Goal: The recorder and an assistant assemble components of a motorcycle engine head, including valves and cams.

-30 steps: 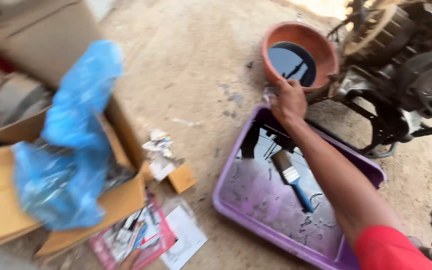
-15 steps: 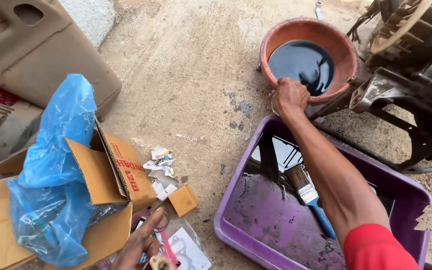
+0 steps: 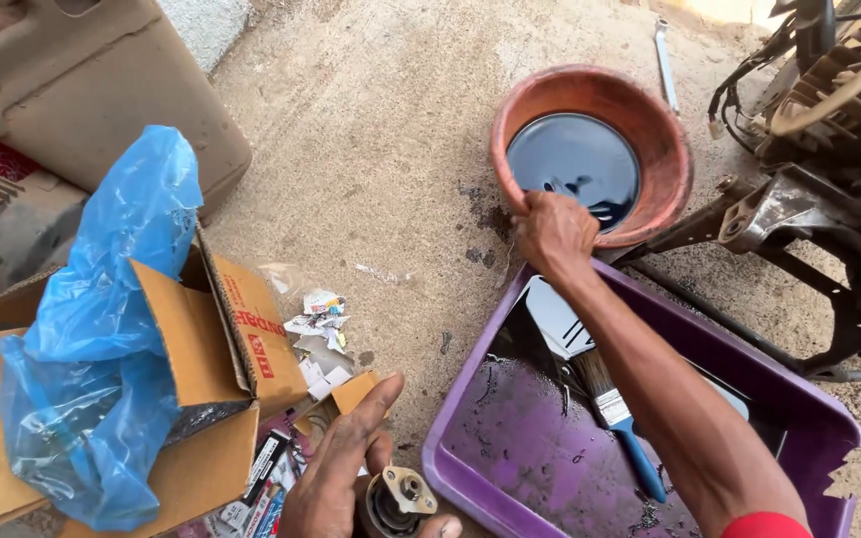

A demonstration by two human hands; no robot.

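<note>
My left hand point(image 3: 336, 478) grips a small metal part point(image 3: 396, 501), cut off at the frame's bottom edge. Beside it, an open cardboard box point(image 3: 206, 349) holds blue plastic point(image 3: 102, 349). Beyond it, my right hand point(image 3: 553, 232) clasps the oil-filled clay bowl's point(image 3: 650, 120) rim, fingertips hidden.

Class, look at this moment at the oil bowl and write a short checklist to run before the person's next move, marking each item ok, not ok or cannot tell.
1. Right hand on the near rim of the clay bowl: ok.
2. Dark liquid below the rim, none running over: ok.
3. Bowl sitting level: cannot tell.
4. Purple tray beside the bowl, paintbrush lying inside it: ok.
5. Left hand free: not ok, it holds a small metal part.
6. Ground around the bowl dry: not ok, dark spots show beside it.
</note>
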